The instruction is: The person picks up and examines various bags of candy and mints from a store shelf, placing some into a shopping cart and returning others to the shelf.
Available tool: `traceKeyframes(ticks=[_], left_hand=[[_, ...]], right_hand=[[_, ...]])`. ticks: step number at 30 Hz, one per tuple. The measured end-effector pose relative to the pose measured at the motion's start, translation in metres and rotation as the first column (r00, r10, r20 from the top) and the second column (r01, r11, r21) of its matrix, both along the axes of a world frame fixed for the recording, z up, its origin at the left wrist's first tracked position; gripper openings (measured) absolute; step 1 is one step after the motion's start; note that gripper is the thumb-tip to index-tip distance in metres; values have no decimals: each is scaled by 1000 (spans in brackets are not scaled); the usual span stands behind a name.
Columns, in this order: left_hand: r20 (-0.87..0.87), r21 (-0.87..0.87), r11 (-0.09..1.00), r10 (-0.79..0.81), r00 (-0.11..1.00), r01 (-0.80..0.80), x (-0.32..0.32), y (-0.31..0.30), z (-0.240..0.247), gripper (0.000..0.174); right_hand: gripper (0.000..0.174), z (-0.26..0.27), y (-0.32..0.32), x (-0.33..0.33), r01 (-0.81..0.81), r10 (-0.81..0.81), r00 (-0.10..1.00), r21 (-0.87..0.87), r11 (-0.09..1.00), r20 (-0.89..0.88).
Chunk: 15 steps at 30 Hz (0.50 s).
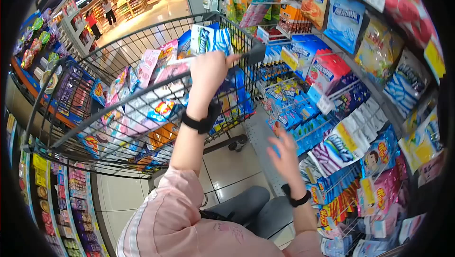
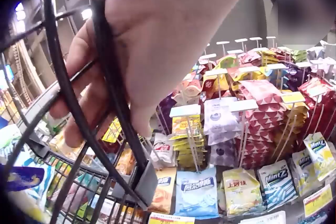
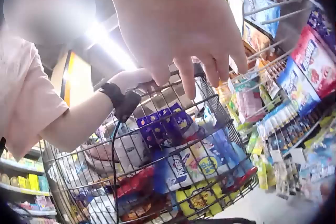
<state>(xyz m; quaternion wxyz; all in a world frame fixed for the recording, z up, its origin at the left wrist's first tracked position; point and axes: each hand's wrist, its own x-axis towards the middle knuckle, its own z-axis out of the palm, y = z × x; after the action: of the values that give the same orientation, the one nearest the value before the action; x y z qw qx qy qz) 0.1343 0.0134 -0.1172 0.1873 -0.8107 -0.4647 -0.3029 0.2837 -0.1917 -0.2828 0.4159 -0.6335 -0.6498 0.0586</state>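
A wire shopping cart is filled with bagged sweets. My left hand grips its dark side rim, fingers reaching inside past the wires in the left wrist view. Just beyond that hand stands a white, green and blue Mintz bag among the other bags. My right hand is in the air beside the candy rack, its fingers loosely spread and holding nothing. Closest to it are blue candy packs hanging on hooks. In the right wrist view the right hand overlaps the cart's rim.
Hooks of hanging candy bags rise along the right, including a purple-striped Mintz bag and a light-blue bag. Low shelves of snacks run along the left. A cart wheel sits close to the rack base. Two people stand far off.
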Motion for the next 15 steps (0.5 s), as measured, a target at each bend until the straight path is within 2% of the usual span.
traceKeyframes(ticks=[3,5,6,7,9,13,15], left_hand=[[63,-76,997,1,998,3,-2,-14,7,47],[41,-169,985,27,999,-20,-4,-22,14,47],[26,-262,965,18,1000,-10,-6,-26,22,48],[14,-351,936,9,1000,-3,-9,-31,31,48],[59,-423,906,-1,998,26,-11,-32,33,49],[27,-662,749,13,1000,8,-17,-36,43,48],[30,-776,631,36,999,0,-15,-37,57,47]], right_hand=[[28,11,-21,-26,21,-44,987,-148,989,-155],[26,0,-37,-45,66,-90,987,-173,983,-133],[25,14,-47,-55,63,-79,995,-223,973,-64],[24,29,-56,-62,61,-62,998,-273,960,7],[23,49,-72,-64,-29,47,998,-341,940,43],[19,77,-98,-36,-52,77,995,-345,937,60],[18,71,-116,-12,-44,19,998,-497,867,-54]])
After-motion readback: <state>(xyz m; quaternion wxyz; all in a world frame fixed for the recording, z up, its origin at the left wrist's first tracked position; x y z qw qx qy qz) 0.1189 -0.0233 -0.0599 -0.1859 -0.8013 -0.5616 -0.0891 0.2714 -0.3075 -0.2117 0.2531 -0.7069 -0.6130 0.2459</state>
